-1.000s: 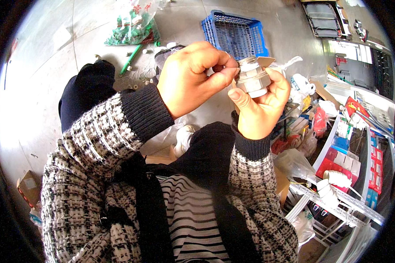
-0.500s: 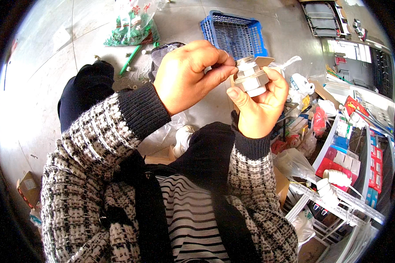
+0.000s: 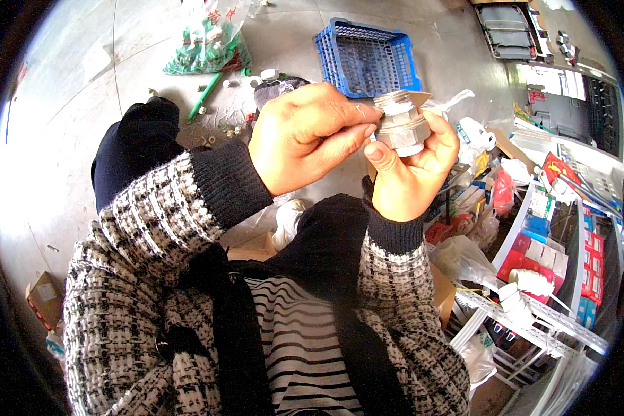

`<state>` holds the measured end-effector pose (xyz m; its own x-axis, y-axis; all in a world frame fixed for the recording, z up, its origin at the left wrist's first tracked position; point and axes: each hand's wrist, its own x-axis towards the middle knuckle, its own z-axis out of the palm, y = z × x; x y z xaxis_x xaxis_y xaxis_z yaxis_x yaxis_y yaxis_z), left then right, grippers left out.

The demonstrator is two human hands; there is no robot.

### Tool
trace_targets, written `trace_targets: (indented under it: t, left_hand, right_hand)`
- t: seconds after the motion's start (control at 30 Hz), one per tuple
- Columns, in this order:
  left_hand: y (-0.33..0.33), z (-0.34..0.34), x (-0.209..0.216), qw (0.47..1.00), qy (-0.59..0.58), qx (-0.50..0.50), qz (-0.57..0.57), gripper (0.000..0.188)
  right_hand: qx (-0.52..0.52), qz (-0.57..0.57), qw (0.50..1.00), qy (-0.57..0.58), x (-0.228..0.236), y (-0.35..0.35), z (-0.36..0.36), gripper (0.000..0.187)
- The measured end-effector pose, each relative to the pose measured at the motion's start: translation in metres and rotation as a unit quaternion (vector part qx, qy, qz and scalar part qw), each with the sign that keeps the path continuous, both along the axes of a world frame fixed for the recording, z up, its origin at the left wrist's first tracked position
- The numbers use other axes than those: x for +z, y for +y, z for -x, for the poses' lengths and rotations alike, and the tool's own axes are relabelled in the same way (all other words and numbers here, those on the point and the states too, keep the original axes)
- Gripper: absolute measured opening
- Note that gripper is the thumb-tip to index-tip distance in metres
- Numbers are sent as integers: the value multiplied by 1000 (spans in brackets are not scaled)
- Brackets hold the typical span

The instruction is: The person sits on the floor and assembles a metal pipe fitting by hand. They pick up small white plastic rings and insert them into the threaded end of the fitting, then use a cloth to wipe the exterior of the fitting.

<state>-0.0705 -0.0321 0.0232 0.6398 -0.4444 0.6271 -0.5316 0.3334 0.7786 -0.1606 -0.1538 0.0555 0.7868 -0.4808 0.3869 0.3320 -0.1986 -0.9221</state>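
Now, nearer than the crate point(image 3: 328, 62), the left hand point(image 3: 305, 135) has dipped, thumb and forefinger nearly together, grip unclear; the right hand point(image 3: 410, 182) pinches the fitting point(image 3: 401, 130) just below the crate, seemingly steadying it through the shift.

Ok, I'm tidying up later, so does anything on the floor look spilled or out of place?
Yes: small white pieces lie scattered on the grey floor near the green pipe, outside the clear plastic bag of green parts, as if spilled. The silver metal fitting in the right hand shows no obvious damage.
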Motion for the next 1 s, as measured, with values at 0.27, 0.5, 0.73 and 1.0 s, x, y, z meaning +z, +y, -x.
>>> trace_targets:
  t: [0.27, 0.5, 0.73, 1.0]
  left_hand:
    - [-2, 3, -1, 1000, -18, 11, -1, 29]
    - [-4, 6, -2, 1000, -9, 1, 6, 31]
    - [-4, 14, -2, 997, 67, -25, 9, 31]
    - [-7, 12, -2, 988, 146, -40, 33, 19]
  right_hand:
    - [-5, -11, 1000, -8, 1, -1, 1, 72]
    - [-10, -3, 1000, -12, 0, -2, 1, 73]
    - [-12, 7, 1000, -21, -1, 0, 1, 71]
    - [-13, 14, 1000, -16, -2, 2, 1, 68]
